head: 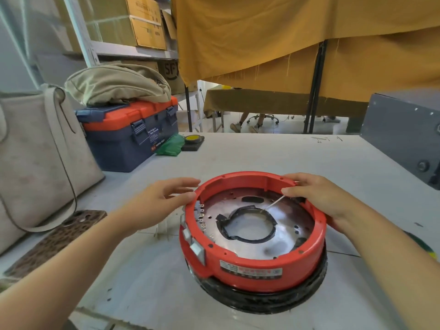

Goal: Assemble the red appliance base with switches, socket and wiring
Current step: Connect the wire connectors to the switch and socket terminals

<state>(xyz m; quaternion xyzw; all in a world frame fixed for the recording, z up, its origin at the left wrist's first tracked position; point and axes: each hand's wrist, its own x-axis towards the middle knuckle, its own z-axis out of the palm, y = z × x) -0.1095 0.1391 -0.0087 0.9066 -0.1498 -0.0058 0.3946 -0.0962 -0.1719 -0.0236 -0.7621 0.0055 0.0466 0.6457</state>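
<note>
Grey worktable (262, 158) carried the red base (252, 258), stiff and probably fairly light, best taken by its rim. Right hand (319, 198) gripped the far rim; left hand (157, 203), fingers relaxed, touched the opposite edge. Toolbox (128, 136) stood beyond.

Round red plastic appliance base (252, 253) sits open side up on a black ring (262, 301), on the grey table (238, 153). Left hand (154, 206): straight fingers touch the base's left rim. Right hand (319, 196) grips the far right rim, thumb inside. Shiny metal plate (273, 244) with a central hole lies inside. White rocker switches (197, 248) on the left wall.
</note>
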